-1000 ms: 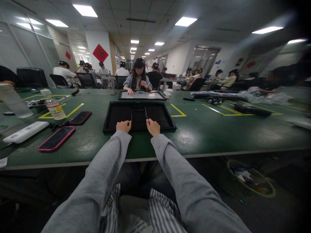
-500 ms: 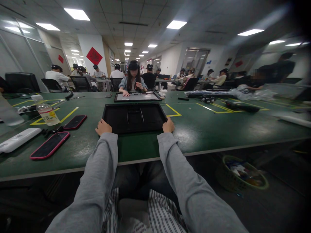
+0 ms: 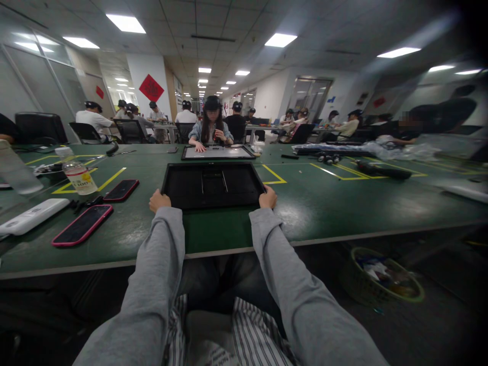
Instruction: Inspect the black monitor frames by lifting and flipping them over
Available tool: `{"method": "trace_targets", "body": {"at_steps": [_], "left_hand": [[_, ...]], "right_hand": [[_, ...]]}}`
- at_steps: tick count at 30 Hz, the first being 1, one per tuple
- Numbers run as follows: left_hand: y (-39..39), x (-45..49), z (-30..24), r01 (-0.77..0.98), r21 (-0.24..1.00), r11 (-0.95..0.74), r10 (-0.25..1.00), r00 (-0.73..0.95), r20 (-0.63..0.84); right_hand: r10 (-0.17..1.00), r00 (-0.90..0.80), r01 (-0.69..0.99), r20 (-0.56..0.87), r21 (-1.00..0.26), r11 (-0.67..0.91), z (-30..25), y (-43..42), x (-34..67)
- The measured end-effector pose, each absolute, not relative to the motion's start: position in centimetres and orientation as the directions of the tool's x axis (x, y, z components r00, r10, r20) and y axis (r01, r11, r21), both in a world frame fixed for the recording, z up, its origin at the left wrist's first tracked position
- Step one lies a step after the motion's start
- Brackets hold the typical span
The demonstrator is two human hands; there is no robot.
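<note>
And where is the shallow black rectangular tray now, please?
In the head view, the tray is central, between the left hand and right hand, with the grey black-framed panel beyond.

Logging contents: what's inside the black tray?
Inside the black tray, two thin pale strips run front to back, a dark section between them; too dark for finer detail. Left hand and right hand cover parts of its sides; its underside is hidden.

I'm seeing left hand (image 3: 160, 201) and right hand (image 3: 268, 197) gripping black tray (image 3: 185, 187) at opposite sides; pink-edged phone (image 3: 83, 226) lying leftward on green table (image 3: 324, 208).
</note>
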State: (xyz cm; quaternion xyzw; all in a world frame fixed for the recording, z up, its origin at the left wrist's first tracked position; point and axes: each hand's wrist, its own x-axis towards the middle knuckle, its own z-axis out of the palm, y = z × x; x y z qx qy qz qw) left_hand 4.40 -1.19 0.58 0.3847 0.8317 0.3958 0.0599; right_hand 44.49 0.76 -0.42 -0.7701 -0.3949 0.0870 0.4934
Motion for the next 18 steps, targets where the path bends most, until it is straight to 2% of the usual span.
{"method": "trace_targets", "body": {"at_steps": [7, 14, 18], "left_hand": [[-0.1, 2.7, -0.1, 0.507, 0.822, 0.259, 0.696, -0.688, 0.205], [-0.1, 2.6, 0.0, 0.540, 0.822, 0.182, 0.678, -0.674, 0.293], [0.3, 2.5, 0.3, 0.453, 0.891, 0.010, 0.673, -0.662, 0.330]], "right_hand": [[0.666, 0.701, 0.454, 0.256, -0.880, -0.140, -0.6, 1.0, 44.8], [0.600, 0.722, 0.480, 0.343, -0.874, -0.078, -0.4, 1.3, 45.0], [0.536, 0.732, 0.484, 0.420, -0.875, 0.025, -0.3, 1.4, 45.1]]}}
